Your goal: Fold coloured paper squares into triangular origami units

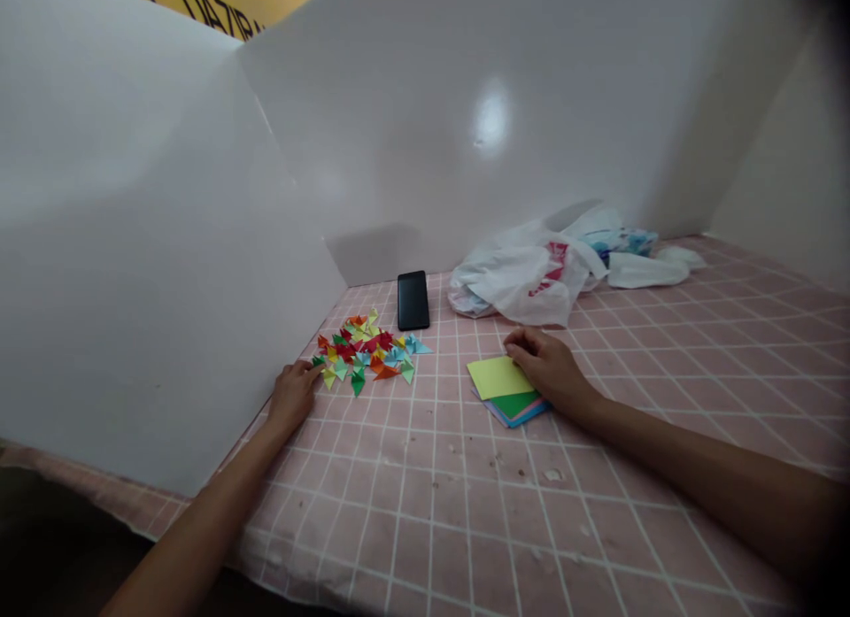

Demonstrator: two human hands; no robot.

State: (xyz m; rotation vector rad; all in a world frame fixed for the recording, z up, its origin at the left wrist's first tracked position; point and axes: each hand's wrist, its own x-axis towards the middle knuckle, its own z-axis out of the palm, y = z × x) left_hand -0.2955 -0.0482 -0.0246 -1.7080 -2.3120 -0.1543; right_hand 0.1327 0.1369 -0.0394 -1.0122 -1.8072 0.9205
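Note:
My left hand (pixel 292 394) rests at the left edge of a pile of small folded paper cranes (pixel 378 343) in red, orange, yellow, green and light blue. Its fingertips are together at a dark green paper crane (pixel 318 361). To the right, the fingers of my right hand (pixel 550 366) are curled, with the thumb side at the edge of a yellow paper square (pixel 498 378). That square tops a small stack, and a green sheet (pixel 513 404) and blue and pink edges show beneath it. The fingers' undersides are hidden.
A black phone (pixel 413 300) lies behind the cranes. White plastic bags (pixel 524 272) are bunched near the back wall. Pale panels (pixel 425 139) enclose the left and back. A pink checked cloth (pixel 412 511) covers the table, with small worn spots near the front.

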